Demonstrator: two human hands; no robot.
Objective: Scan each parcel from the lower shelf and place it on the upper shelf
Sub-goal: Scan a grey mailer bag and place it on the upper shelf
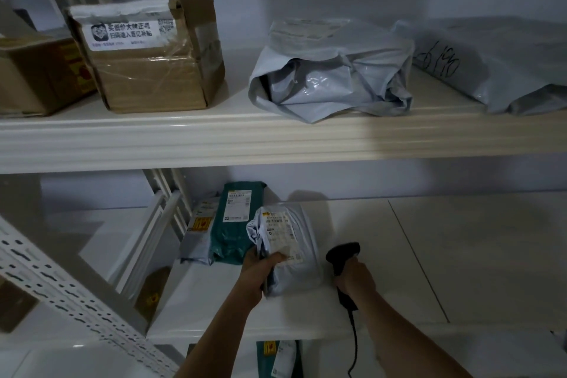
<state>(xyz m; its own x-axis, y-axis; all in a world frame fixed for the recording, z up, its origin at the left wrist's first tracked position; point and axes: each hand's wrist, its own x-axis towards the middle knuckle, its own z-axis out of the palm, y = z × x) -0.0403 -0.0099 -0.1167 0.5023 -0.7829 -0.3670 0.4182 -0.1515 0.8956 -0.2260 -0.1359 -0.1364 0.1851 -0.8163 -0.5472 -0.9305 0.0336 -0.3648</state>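
Observation:
My left hand grips a grey plastic mailer parcel with a white label, held just above the lower shelf. To its right, my right hand holds a black corded barcode scanner, its head turned toward the parcel's label. A green mailer and a smaller grey mailer lean at the back left of the lower shelf. On the upper shelf stand two cardboard boxes and two grey bags.
A perforated white shelf upright slants across the lower left. Another green parcel shows below the lower shelf. White floor tiles lie to the right. A bare stretch of upper shelf lies between the box and the bags.

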